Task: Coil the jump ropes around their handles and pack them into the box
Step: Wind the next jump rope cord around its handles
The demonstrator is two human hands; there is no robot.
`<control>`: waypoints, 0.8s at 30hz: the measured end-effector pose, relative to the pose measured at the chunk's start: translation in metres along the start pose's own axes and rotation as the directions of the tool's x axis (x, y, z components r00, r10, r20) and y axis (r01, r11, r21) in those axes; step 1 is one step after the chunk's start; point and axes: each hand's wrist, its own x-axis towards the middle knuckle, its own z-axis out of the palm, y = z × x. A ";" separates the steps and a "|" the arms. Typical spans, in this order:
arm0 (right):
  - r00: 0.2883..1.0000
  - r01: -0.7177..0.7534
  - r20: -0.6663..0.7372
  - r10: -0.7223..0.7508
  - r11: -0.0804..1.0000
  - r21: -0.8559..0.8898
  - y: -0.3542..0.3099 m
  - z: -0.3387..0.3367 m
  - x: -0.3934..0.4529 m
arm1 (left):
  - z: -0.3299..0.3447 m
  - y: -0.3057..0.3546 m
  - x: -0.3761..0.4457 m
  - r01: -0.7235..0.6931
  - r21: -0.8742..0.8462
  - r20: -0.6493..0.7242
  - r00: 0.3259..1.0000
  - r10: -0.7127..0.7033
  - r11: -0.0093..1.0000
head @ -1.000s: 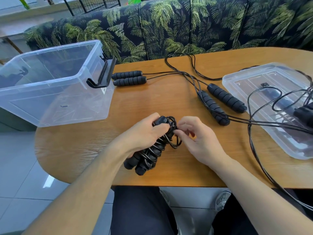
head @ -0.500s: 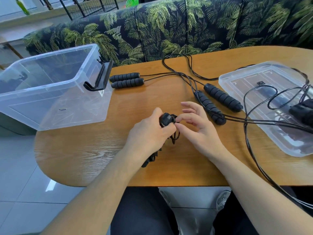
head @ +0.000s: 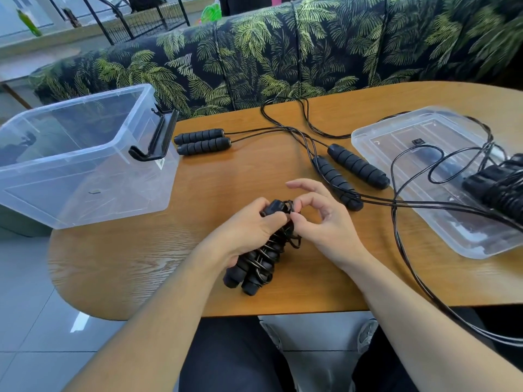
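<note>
While left hand (head: pixel 249 230) grips coiled rope (head: pixel 260 256) — right hand (head: pixel 325 222) pinches beside.

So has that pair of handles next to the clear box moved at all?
No. The pair of handles lies in the same spot on the table, just right of the box.

Coiled black rope bundle (head: pixel 260 258) in hands; clear box (head: pixel 85 154) left.

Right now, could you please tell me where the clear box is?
In the head view, the clear box sits empty at the table's left end, just left of the nearest pair of handles.
</note>
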 end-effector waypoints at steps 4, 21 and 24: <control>0.996 -0.092 0.002 0.092 0.984 0.154 0.003 -0.003 0.002 | -0.001 -0.001 -0.003 0.021 0.031 0.059 0.998 -0.022 0.999; 0.841 -0.462 -0.166 0.515 0.842 0.279 -0.028 0.002 0.025 | -0.012 -0.008 -0.004 0.081 0.048 0.053 0.995 -0.084 0.996; 0.866 -0.465 -0.183 0.466 0.884 0.050 -0.038 0.000 0.016 | -0.007 -0.006 -0.003 0.098 -0.133 0.017 0.995 -0.096 0.986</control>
